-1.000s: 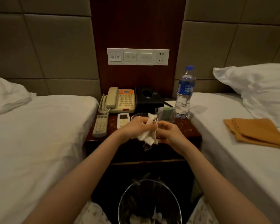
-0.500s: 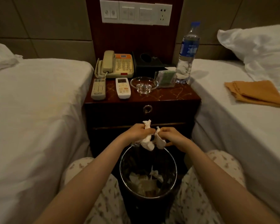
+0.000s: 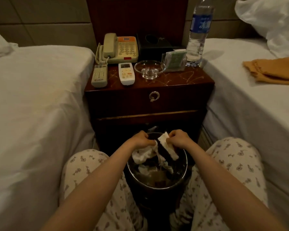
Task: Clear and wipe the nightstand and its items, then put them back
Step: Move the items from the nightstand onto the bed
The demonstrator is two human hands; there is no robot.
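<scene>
The nightstand is seen between two beds, and its items are all found on the tabletop: a telephone and a black tissue box at the back, a grey remote, a white remote and a glass ashtray in front, and a clear holder of green packets beside a water bottle. Nothing is judged to have been cleared off yet.

Below the drawer, a crumpled tissue is gripped in the curled fingers of the left hand, and a folded tissue is pinched by the right hand. Both are held low over the mouth of the waste bin, probably so that they drop cleanly among the paper already inside.

An orange cloth is laid on the right bed, within reach, presumably kept for the wiping.

The bottle's cap is cut off by the top edge. The fingertips are hidden behind the tissues, and the bin's contents and the dark cabinet front are hard to make out.
</scene>
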